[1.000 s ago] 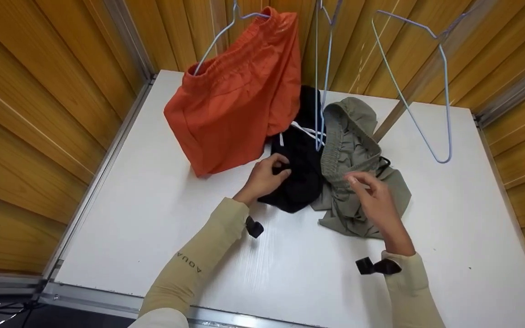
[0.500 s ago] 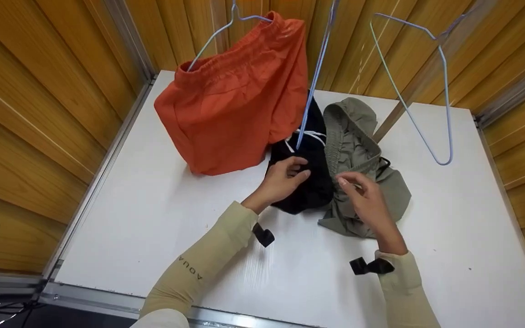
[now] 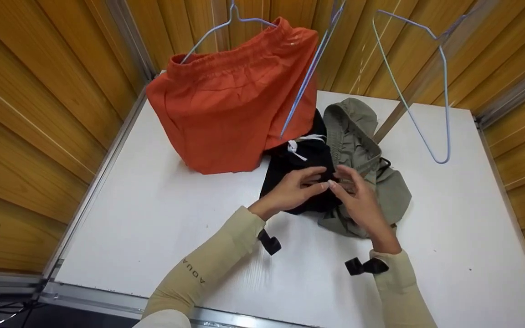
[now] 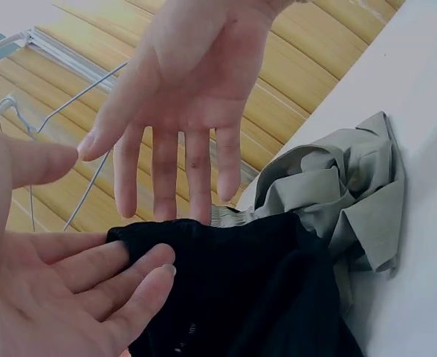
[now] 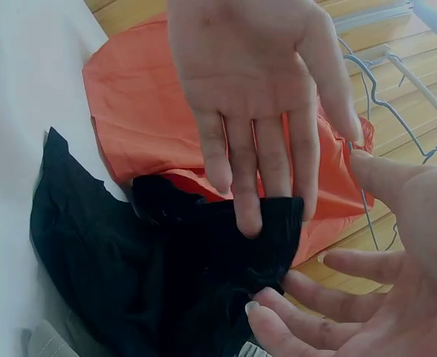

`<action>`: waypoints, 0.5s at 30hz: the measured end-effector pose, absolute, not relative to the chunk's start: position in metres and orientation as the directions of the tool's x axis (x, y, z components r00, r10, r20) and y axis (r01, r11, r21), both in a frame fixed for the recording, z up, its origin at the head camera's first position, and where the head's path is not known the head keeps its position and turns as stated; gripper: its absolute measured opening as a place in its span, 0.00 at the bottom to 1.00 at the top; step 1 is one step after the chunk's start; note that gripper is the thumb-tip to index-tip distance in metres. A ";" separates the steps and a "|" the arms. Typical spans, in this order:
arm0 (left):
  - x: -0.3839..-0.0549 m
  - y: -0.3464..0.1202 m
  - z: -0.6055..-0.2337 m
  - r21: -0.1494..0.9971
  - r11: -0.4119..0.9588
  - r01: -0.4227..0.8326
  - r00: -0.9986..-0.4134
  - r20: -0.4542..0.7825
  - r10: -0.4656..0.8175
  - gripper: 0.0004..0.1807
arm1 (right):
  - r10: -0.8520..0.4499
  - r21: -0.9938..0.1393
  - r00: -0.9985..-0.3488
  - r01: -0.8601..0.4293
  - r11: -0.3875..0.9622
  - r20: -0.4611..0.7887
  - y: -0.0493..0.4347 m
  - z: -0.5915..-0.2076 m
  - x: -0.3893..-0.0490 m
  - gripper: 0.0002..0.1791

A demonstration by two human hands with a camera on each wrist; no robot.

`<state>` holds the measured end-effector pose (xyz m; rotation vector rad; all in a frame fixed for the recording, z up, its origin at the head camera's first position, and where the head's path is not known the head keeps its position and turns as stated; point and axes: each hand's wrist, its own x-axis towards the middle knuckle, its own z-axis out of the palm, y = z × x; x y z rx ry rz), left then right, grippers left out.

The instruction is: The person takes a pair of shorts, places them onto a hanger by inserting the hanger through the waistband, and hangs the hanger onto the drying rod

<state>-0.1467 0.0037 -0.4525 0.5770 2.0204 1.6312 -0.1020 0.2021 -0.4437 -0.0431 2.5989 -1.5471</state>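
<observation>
Black shorts point(image 3: 303, 157) with a white drawstring point(image 3: 293, 146) lie on the white table. My left hand point(image 3: 296, 189) and right hand point(image 3: 358, 198) are over the front part of the shorts, thumb tips close together. In the left wrist view, the fingers of the left hand point(image 4: 92, 297) are extended against the black cloth point(image 4: 248, 290). From above, the right hand point(image 4: 196, 97) reaches its straight fingers to the cloth's upper edge. In the right wrist view, fingertips of both hands touch this edge. No pinch shows.
Orange shorts point(image 3: 230, 109) hang from a wire hanger point(image 3: 212, 31) at the left, overlapping the black ones. Olive-green shorts point(image 3: 390, 191) lie crumpled at the right. A bare hanger point(image 3: 306, 77) dangles above the black shorts; another hanger point(image 3: 446, 105) hangs farther right. Wood-look panels point(image 3: 30, 114) surround the table point(image 3: 162, 218).
My left hand has moved right and my right hand left, closing the distance between them. The hanging orange shorts have turned to face me more. The middle hanger's lower end has swung left.
</observation>
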 end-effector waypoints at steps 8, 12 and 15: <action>-0.140 0.009 -0.453 0.997 0.073 -0.008 -0.676 -0.059 0.735 0.31 | -0.042 -0.874 -0.993 0.079 0.479 -0.113 0.203 -0.443 -0.101 0.35; -0.138 0.013 -0.453 0.999 0.027 -0.035 -0.635 -0.043 0.771 0.31 | -0.025 -0.876 -0.998 0.045 0.480 -0.064 0.205 -0.443 -0.100 0.32; -0.138 0.013 -0.453 0.999 0.005 -0.040 -0.614 -0.028 0.789 0.31 | -0.030 -0.875 -0.999 0.021 0.484 -0.040 0.208 -0.444 -0.101 0.31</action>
